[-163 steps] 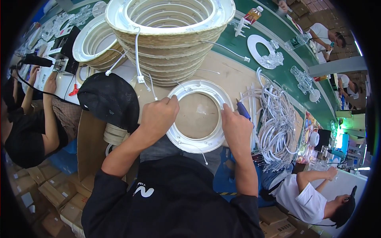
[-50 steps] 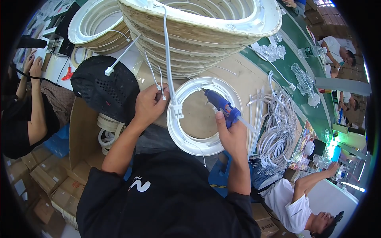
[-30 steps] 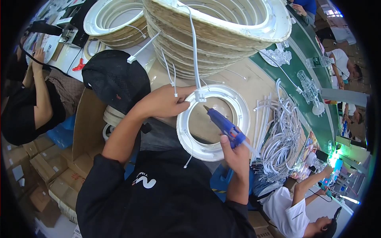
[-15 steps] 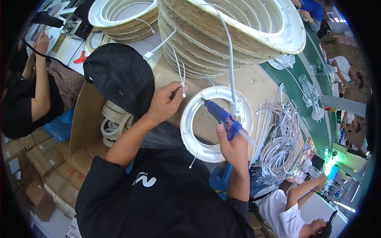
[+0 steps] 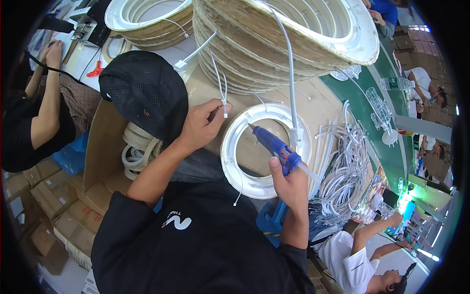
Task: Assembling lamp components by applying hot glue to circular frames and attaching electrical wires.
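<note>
My right hand (image 5: pixel 290 185) is closed round a blue hot glue gun (image 5: pixel 274 147). The gun's nozzle points up and left over the inner edge of a white ring (image 5: pixel 231 169), which lies flat in front of me. A clear glue stick sticks out of the gun's back. My left hand (image 5: pixel 201 126) is by the ring's upper left, thumb and forefinger pinching a thin white cable (image 5: pixel 223 93) with a small connector at its end. Another thin wire hangs off the ring's lower left. Whether the nozzle touches the ring, I cannot tell.
A tall stack of rings (image 5: pixel 245 63) stands ahead, with a shorter stack (image 5: pixel 156 36) to its left. A black mesh cap (image 5: pixel 144 93) sits at left. Bundled white cables (image 5: pixel 342 171) lie to the right. A green conveyor (image 5: pixel 391 132) runs beyond; co-workers sit on both sides.
The glue gun's nozzle has shifted slightly down and right, off the ring's upper left toward its opening. My left hand keeps its pinch. The co-worker at lower right has moved an arm.
</note>
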A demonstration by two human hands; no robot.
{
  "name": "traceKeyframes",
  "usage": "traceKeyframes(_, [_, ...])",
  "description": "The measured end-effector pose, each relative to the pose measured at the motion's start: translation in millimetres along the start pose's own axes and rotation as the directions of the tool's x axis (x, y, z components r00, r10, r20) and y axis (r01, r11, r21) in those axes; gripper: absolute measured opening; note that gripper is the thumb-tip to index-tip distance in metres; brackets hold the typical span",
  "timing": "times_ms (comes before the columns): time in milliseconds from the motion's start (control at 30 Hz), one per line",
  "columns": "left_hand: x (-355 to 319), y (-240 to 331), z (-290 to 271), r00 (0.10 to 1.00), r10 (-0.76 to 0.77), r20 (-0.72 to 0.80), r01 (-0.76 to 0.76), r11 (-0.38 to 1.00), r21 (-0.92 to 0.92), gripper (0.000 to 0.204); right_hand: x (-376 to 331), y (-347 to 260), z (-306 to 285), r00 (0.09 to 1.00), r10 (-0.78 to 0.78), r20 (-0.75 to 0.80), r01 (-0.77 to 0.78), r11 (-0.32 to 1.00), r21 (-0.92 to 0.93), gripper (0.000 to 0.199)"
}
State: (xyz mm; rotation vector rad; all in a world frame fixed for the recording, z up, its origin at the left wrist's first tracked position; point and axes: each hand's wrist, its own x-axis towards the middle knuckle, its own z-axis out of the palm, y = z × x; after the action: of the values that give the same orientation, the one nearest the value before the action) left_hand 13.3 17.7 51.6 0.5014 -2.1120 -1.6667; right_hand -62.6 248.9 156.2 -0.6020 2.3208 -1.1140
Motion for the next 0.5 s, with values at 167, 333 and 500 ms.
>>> traceKeyframes(167, [1, 0, -2, 1.0, -0.016, 0.015, 0.015, 0.999, 0.032, 0.024, 3, -3, -1, 1.0, -0.018, -0.008, 0.018, 0.999, 0.026, 0.043])
traceKeyframes(333, [1, 0, -1, 0.999, -0.027, 0.023, 0.026, 0.999, 0.037, 0.024, 4, -3, -2, 0.999, 0.048, 0.02, -0.048, 0.999, 0.018, 0.043])
traceKeyframes(500, [1, -1, 1, 1.0, 0.022, -0.015, -0.022, 1.0, 0.01, 0.024, 5, -8, -4, 0.997, 0.076, 0.034, -0.075, 0.997, -0.007, 0.043])
